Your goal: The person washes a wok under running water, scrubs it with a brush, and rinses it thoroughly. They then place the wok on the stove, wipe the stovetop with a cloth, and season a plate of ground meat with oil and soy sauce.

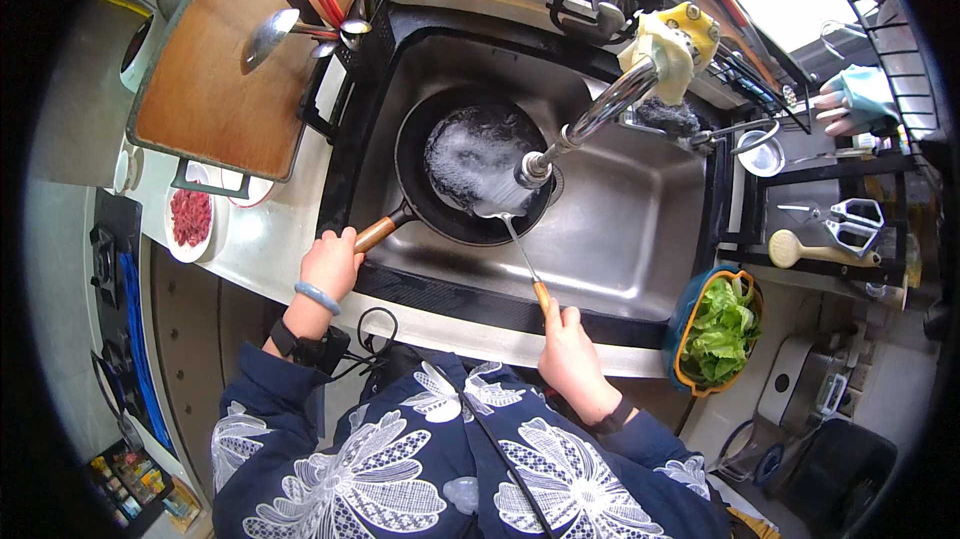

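A black wok rests in the stainless steel sink, with foamy water in its bottom. My left hand grips the wok's wooden handle at the sink's front left. In my right hand is the wooden grip of a metal spatula; its blade dips into the wok near the right side of the water. Directly above, the chrome faucet pours water into the wok. A yellow patterned cloth is wrapped around the faucet's upper end.
Lettuce fills a blue and orange basket at the sink's right corner. To the left are a wooden cutting board, a dish of raw meat and a utensil holder. Scissors and a brush lie on the right rack.
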Demonstrator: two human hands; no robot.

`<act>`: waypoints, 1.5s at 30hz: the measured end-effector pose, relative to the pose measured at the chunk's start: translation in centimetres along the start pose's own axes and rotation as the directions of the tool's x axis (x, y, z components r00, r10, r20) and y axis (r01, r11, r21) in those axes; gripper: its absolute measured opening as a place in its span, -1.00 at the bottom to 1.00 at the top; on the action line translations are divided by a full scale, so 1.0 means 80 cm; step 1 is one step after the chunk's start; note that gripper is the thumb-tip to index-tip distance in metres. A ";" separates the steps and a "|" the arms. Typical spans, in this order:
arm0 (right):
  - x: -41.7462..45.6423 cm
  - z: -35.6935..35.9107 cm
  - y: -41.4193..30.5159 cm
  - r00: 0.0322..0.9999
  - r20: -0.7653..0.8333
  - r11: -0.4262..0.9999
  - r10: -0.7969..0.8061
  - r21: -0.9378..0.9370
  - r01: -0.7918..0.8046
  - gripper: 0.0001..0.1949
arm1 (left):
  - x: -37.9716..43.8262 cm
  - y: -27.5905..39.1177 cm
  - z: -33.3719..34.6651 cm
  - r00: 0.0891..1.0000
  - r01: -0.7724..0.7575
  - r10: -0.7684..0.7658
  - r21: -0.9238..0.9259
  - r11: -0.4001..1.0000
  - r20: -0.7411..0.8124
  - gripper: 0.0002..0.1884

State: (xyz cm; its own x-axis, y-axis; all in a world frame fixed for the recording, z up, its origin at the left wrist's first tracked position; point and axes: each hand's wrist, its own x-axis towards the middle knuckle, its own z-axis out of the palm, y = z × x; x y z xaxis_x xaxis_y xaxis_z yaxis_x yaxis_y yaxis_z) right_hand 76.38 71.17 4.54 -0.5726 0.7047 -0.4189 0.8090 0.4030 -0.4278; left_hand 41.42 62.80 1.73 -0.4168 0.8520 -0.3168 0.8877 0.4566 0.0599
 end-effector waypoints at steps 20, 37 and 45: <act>0.026 -0.080 0.060 0.868 -0.448 0.973 -0.214 -0.022 0.229 -0.78 | 0.012 0.131 0.073 0.869 0.123 0.252 -0.679 0.723 0.425 -0.62; -0.010 -0.323 0.232 0.599 -0.801 0.195 -0.002 -0.588 -0.785 -0.85 | 0.041 0.080 0.013 0.855 0.099 0.280 -0.667 0.739 0.437 -0.75; -0.009 -0.333 0.216 0.566 -0.823 0.021 -0.056 -0.568 -0.823 -0.91 | 0.044 0.078 0.002 0.838 0.160 0.247 -0.651 0.742 0.487 -0.73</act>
State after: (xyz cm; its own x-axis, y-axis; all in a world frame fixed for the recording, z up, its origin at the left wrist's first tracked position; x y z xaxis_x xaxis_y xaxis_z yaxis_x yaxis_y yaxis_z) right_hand 94.26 93.18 18.76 -0.2602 0.8566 0.4456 0.5636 -0.2400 0.7904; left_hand 45.53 68.58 0.86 -0.0352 0.7020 -0.7113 0.4643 0.6418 0.6104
